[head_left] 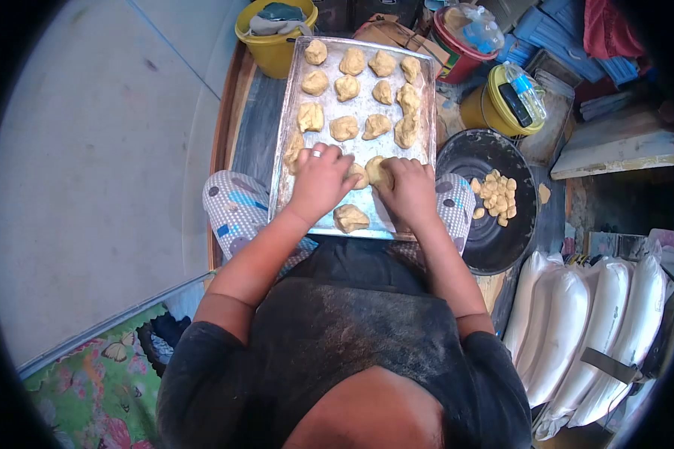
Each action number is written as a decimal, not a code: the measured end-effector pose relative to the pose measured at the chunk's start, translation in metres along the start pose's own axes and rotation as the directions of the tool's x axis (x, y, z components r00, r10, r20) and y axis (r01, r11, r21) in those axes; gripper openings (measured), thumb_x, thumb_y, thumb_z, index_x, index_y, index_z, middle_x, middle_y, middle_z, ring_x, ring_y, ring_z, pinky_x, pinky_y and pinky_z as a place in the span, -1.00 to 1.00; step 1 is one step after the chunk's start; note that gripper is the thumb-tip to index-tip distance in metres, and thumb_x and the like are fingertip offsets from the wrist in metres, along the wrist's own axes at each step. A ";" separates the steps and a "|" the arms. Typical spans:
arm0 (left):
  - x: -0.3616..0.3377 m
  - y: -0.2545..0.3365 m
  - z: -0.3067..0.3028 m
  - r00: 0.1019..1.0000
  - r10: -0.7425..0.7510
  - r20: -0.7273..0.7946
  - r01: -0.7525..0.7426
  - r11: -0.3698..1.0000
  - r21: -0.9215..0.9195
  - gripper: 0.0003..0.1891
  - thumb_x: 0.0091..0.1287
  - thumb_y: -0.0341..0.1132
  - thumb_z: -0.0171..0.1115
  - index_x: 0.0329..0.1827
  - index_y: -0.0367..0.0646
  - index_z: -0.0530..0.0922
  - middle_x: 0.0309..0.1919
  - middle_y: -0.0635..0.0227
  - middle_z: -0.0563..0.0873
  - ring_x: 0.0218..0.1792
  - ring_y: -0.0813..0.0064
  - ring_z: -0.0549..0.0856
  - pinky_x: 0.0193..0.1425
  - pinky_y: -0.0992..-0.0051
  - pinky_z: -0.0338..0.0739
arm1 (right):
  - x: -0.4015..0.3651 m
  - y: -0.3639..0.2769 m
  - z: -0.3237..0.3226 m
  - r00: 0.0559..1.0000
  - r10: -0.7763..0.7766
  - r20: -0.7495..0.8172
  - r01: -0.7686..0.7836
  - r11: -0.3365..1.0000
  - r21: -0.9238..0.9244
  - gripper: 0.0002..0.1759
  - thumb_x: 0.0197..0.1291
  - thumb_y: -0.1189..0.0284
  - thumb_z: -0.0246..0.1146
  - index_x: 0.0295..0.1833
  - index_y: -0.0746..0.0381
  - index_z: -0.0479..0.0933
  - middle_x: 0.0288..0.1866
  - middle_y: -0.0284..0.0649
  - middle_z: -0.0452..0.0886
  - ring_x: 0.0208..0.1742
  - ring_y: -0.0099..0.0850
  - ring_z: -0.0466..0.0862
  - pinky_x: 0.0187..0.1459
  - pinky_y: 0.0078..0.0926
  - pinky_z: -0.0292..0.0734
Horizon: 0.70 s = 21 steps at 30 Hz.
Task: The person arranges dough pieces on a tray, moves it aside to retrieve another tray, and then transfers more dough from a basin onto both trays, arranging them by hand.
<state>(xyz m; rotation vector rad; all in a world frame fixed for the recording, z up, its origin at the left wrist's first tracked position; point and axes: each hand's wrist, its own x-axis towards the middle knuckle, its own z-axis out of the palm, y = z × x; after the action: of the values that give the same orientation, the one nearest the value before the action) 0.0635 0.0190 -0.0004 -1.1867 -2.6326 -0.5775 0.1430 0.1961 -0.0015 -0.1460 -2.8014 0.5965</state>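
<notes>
A metal tray (363, 202) rests across my lap, bearing rows of yellowish dough lumps (344, 128). My left hand (323, 178), with a ring on one finger, has its thumb and fingers on a small dough piece (358, 176) near the tray's middle. Just right of it, my right hand (410, 187) grips another dough piece (377, 170), its fingers curled. The two pieces are side by side. Another lump (350, 218) lies below my hands, near the tray's close edge, and one more (293, 150) is partly behind my left hand.
A black basin (489, 251) with small dough pieces (496, 196) stands to the right. Behind are a yellow bucket (266, 56), a yellow-lidded bucket (479, 112) and a red bucket (457, 66). White filled bags (565, 307) stand lower right; a pale panel (105, 150) is at left.
</notes>
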 end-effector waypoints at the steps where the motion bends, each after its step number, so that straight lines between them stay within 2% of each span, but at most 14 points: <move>1: -0.001 -0.001 0.007 1.000 0.001 0.000 -0.001 1.000 0.002 -0.76 0.16 -0.23 0.28 -0.12 -0.03 0.64 -0.22 0.39 0.61 -0.06 0.32 0.53 0.04 0.27 0.30 | 0.001 0.003 0.002 0.998 0.051 0.020 -0.052 0.998 0.027 -0.69 0.03 0.24 0.33 -0.16 0.19 0.59 -0.33 -0.14 0.64 -0.20 -0.17 0.60 -0.03 -0.25 0.34; 3: -0.003 -0.006 0.025 0.994 0.098 -0.052 -0.100 0.994 -0.050 -0.76 0.12 -0.32 0.24 -0.12 -0.05 0.64 -0.23 0.37 0.65 -0.11 0.32 0.59 0.03 0.29 0.34 | 0.005 0.004 0.007 0.997 0.068 -0.039 -0.066 0.996 0.054 -0.71 0.03 0.25 0.32 -0.18 0.19 0.59 -0.37 -0.17 0.64 -0.20 -0.17 0.60 -0.05 -0.25 0.35; 4: -0.003 -0.007 0.029 0.988 0.122 -0.094 -0.134 0.982 -0.137 -0.73 0.11 -0.38 0.20 -0.10 -0.09 0.62 -0.19 0.36 0.68 -0.12 0.30 0.62 0.05 0.31 0.36 | 0.003 0.004 0.009 0.992 0.092 -0.091 -0.085 0.993 0.080 -0.72 0.03 0.26 0.32 -0.20 0.20 0.58 -0.41 -0.19 0.63 -0.20 -0.17 0.60 -0.06 -0.25 0.35; 8: -0.007 -0.008 0.028 0.988 0.149 -0.040 -0.153 0.976 -0.152 -0.70 0.10 -0.40 0.21 -0.07 -0.11 0.62 -0.08 0.34 0.68 -0.05 0.28 0.61 0.09 0.30 0.36 | -0.004 0.010 0.004 0.998 0.060 0.028 -0.064 0.989 0.131 -0.75 0.03 0.30 0.31 -0.19 0.19 0.58 -0.32 -0.16 0.62 -0.19 -0.16 0.60 -0.08 -0.26 0.36; 10: -0.011 -0.002 0.018 0.994 0.076 -0.073 -0.086 0.984 -0.156 -0.71 0.12 -0.40 0.21 -0.05 -0.12 0.62 -0.01 0.31 0.65 -0.03 0.27 0.60 0.09 0.28 0.36 | -0.009 0.016 -0.008 0.984 -0.002 -0.177 0.026 0.990 0.135 -0.72 0.02 0.34 0.31 -0.13 0.20 0.59 -0.21 -0.10 0.58 -0.16 -0.12 0.60 -0.03 -0.23 0.38; 11: -0.013 0.000 0.014 0.994 0.077 -0.073 -0.087 0.984 -0.155 -0.71 0.12 -0.40 0.21 -0.05 -0.12 0.62 -0.01 0.31 0.65 -0.03 0.27 0.60 0.09 0.28 0.36 | -0.011 0.022 -0.008 0.984 -0.002 -0.178 0.026 0.990 0.136 -0.72 0.02 0.34 0.31 -0.13 0.20 0.59 -0.21 -0.10 0.58 -0.16 -0.12 0.60 -0.03 -0.23 0.38; 13: -0.020 0.002 0.006 0.998 0.059 0.000 -0.057 0.976 -0.210 -0.72 0.17 -0.38 0.21 -0.03 -0.11 0.62 0.03 0.31 0.63 0.00 0.29 0.58 0.10 0.26 0.35 | -0.017 0.037 -0.003 0.998 0.047 -0.031 -0.039 0.974 0.224 -0.66 0.00 0.42 0.31 -0.05 0.23 0.58 -0.14 -0.05 0.53 -0.13 -0.07 0.60 -0.01 -0.22 0.44; 14: -0.025 0.001 0.006 0.998 0.060 0.000 -0.058 0.976 -0.209 -0.72 0.17 -0.38 0.21 -0.03 -0.11 0.62 0.03 0.31 0.63 0.00 0.29 0.58 0.10 0.26 0.35 | -0.021 0.042 -0.001 0.994 0.105 -0.014 -0.092 0.922 0.377 -0.62 -0.01 0.49 0.29 0.01 0.27 0.56 -0.16 -0.03 0.54 -0.11 -0.04 0.59 -0.02 -0.24 0.49; 15: -0.030 0.000 0.007 0.999 0.053 0.001 -0.052 0.977 -0.207 -0.73 0.19 -0.36 0.22 -0.03 -0.11 0.62 0.04 0.30 0.62 0.03 0.27 0.56 0.10 0.24 0.35 | -0.023 0.045 0.000 0.995 0.101 -0.017 -0.088 0.922 0.376 -0.62 -0.01 0.49 0.29 0.01 0.27 0.56 -0.16 -0.03 0.54 -0.11 -0.04 0.59 -0.02 -0.24 0.49; 17: -0.034 -0.006 0.004 0.999 0.041 0.002 -0.040 0.978 -0.205 -0.73 0.21 -0.33 0.23 -0.02 -0.11 0.62 0.05 0.28 0.61 0.06 0.26 0.54 0.10 0.23 0.35 | -0.026 0.050 0.001 0.974 0.187 -0.128 -0.141 0.941 0.308 -0.62 -0.02 0.54 0.27 0.01 0.28 0.56 -0.17 -0.02 0.54 -0.14 -0.05 0.59 -0.09 -0.28 0.52; 18: -0.034 -0.010 -0.001 0.995 -0.041 -0.085 0.029 0.990 -0.139 -0.72 0.21 -0.32 0.24 -0.01 -0.10 0.62 0.08 0.26 0.58 0.11 0.22 0.52 0.13 0.22 0.34 | -0.026 0.051 0.001 0.972 0.217 -0.089 -0.175 0.925 0.338 -0.57 -0.02 0.50 0.27 0.05 0.24 0.55 -0.09 -0.03 0.55 -0.03 -0.05 0.56 0.00 -0.25 0.48; 19: -0.035 -0.014 -0.005 0.977 -0.116 -0.177 0.103 0.992 -0.079 -0.70 0.20 -0.31 0.26 0.01 -0.09 0.62 0.12 0.23 0.55 0.15 0.18 0.49 0.15 0.20 0.33 | -0.027 0.050 0.001 0.972 0.216 -0.088 -0.175 0.925 0.337 -0.57 -0.02 0.50 0.27 0.05 0.24 0.55 -0.09 -0.03 0.55 -0.03 -0.05 0.56 0.00 -0.25 0.48; 20: -0.035 -0.020 -0.006 0.977 -0.117 -0.176 0.104 0.991 -0.078 -0.70 0.20 -0.31 0.26 0.01 -0.09 0.62 0.12 0.23 0.55 0.15 0.18 0.49 0.15 0.20 0.33 | -0.029 0.048 0.001 0.978 0.167 -0.125 -0.137 0.966 0.219 -0.55 -0.03 0.47 0.27 0.08 0.21 0.55 -0.04 -0.05 0.55 0.05 -0.06 0.52 0.10 -0.20 0.39; 21: -0.033 -0.028 -0.006 0.970 -0.182 -0.162 0.173 0.982 -0.070 -0.69 0.19 -0.31 0.27 0.02 -0.08 0.62 0.15 0.21 0.52 0.17 0.15 0.47 0.16 0.20 0.32 | -0.029 0.043 -0.001 0.981 0.114 -0.156 -0.100 0.990 0.098 -0.52 -0.03 0.45 0.27 0.11 0.17 0.54 0.01 -0.06 0.55 0.13 -0.07 0.47 0.19 -0.15 0.31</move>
<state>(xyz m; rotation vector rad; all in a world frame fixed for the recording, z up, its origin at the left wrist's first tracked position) 0.0641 -0.0230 -0.0136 -0.8780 -2.6089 -0.7511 0.1725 0.2311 -0.0254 -0.3146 -2.6183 0.7017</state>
